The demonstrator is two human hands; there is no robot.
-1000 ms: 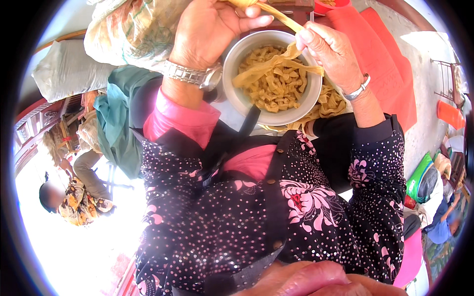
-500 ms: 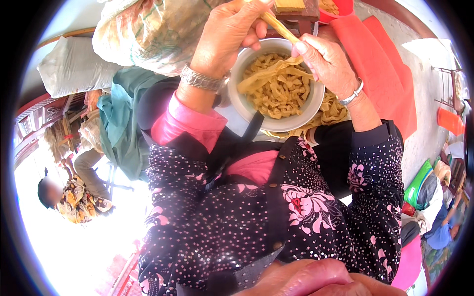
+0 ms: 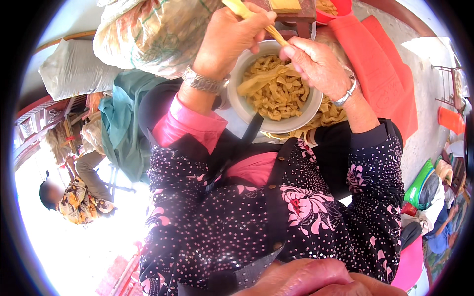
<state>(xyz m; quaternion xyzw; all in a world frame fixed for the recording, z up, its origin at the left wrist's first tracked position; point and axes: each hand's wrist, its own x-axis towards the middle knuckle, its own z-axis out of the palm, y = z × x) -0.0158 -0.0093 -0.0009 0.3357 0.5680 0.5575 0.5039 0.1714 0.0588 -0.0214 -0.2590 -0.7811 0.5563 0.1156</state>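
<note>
Matt strip (image 3: 237, 7), smooth basin (image 3: 236, 101), crinkled plastic sack (image 3: 148, 39), shiny metal watchband (image 3: 201, 80)

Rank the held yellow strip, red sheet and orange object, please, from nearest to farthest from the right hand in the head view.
1. Yellow strip: in the right hand.
2. Red sheet: to the hand's right.
3. Orange object: far right.

Looking Down From Up High

I watch from far away through the left one of two cameras worn on the head. It looks down, very close to the mouth (image 3: 313, 278) and near the dotted shirt (image 3: 222, 227). The left hand (image 3: 234, 33) and right hand (image 3: 318, 63) are farther off, up top.
</note>
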